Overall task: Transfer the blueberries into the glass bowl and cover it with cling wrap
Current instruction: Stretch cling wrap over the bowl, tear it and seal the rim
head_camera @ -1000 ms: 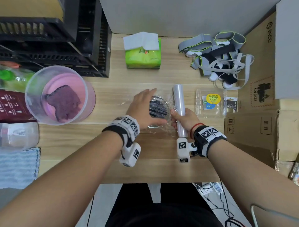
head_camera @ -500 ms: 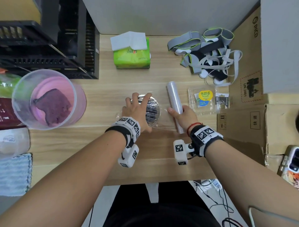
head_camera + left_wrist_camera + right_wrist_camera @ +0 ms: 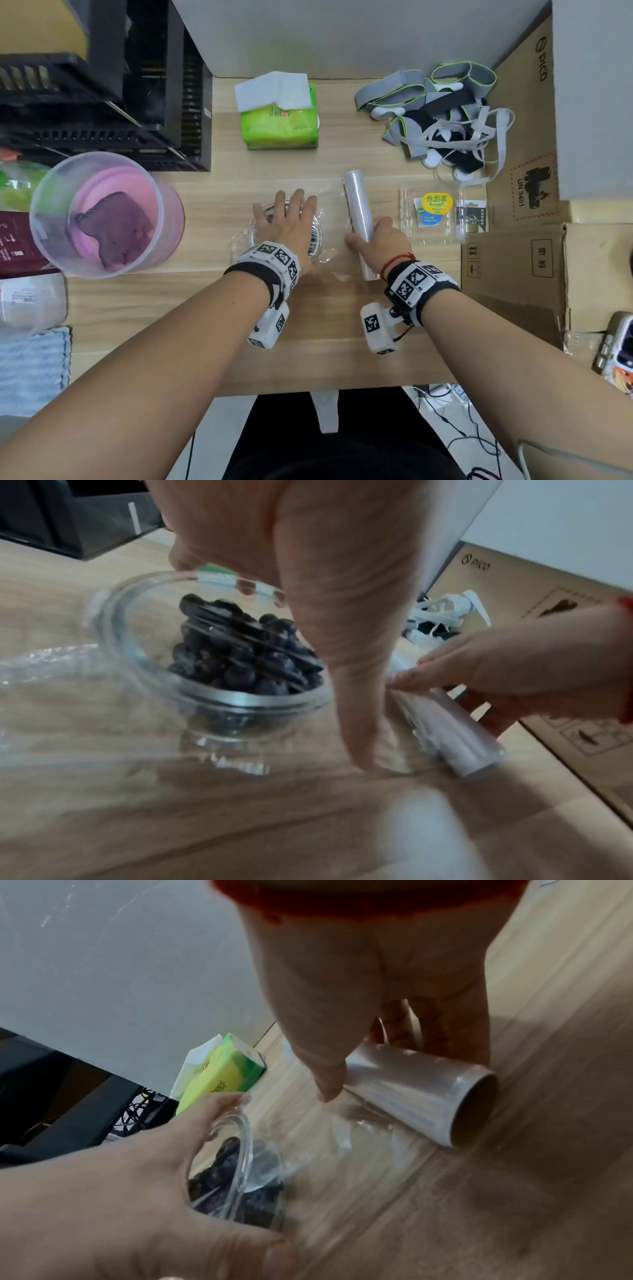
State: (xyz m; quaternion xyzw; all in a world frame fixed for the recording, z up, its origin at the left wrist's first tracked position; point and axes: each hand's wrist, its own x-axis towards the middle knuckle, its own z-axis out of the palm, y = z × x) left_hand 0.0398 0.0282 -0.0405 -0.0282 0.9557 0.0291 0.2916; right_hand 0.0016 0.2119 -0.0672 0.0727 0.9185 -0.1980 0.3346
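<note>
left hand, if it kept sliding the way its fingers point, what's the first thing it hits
Probably the green tissue pack. The left hand lies flat over the glass bowl, fingers pointing toward the table's back edge; depth is uncertain.

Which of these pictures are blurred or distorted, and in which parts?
Head view: sharp, but wide-angle bending stretches the forearms and edges. Left wrist view: glass bowl of blueberries fairly clear, near table smeared. Right wrist view: cling wrap roll clear; left hand and lower table soft.

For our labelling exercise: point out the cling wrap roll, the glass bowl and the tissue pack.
cling wrap roll [image 3: 358,209], head view, middle of the tube.
glass bowl [image 3: 113,631], left wrist view, left rim.
tissue pack [image 3: 279,128], head view, green top.
</note>
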